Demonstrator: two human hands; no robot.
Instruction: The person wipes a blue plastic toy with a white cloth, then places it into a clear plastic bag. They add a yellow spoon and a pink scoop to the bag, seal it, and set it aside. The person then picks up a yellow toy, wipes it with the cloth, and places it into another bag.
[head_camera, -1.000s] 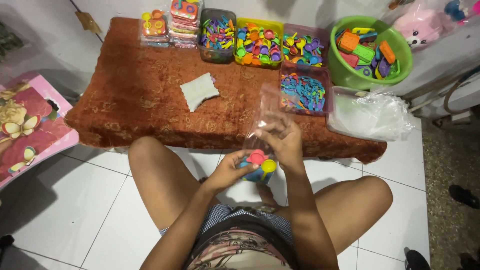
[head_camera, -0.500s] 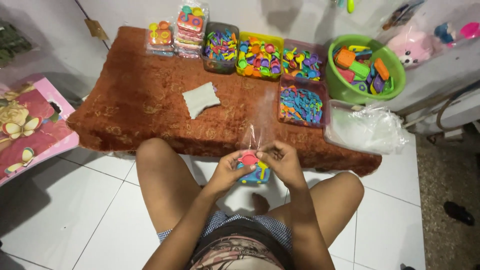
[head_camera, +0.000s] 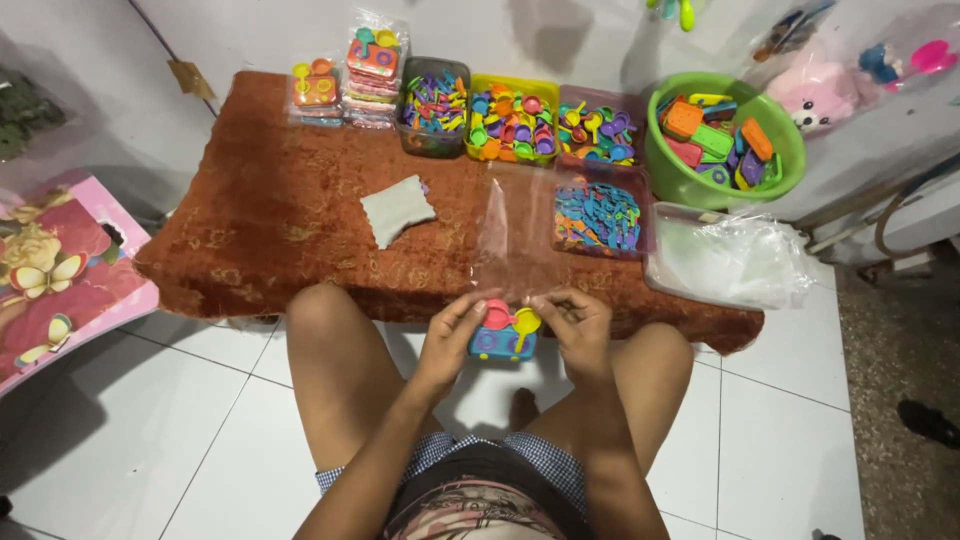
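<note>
My left hand (head_camera: 452, 338) and my right hand (head_camera: 578, 328) meet above my knees, in front of a low table under a rust-red cloth (head_camera: 270, 210). Together they hold a small toy set (head_camera: 503, 332): a blue toy stove with a red pan and a yellow spoon on top. A clear plastic bag (head_camera: 520, 232) stands up from between my fingers, its lower edge pinched at the toy set. Both hands are closed on the bag and the set.
Along the table's far edge stand trays of small coloured plastic toys (head_camera: 512, 118), packed sets (head_camera: 372, 68), a tray of blue pieces (head_camera: 598, 214) and a green basin of toy stoves (head_camera: 722, 140). A grey cloth (head_camera: 397, 208) and a pile of clear bags (head_camera: 730, 262) lie nearer.
My hands have lowered from chest height toward my knees. The clear bag now stands upright above the toy set.
</note>
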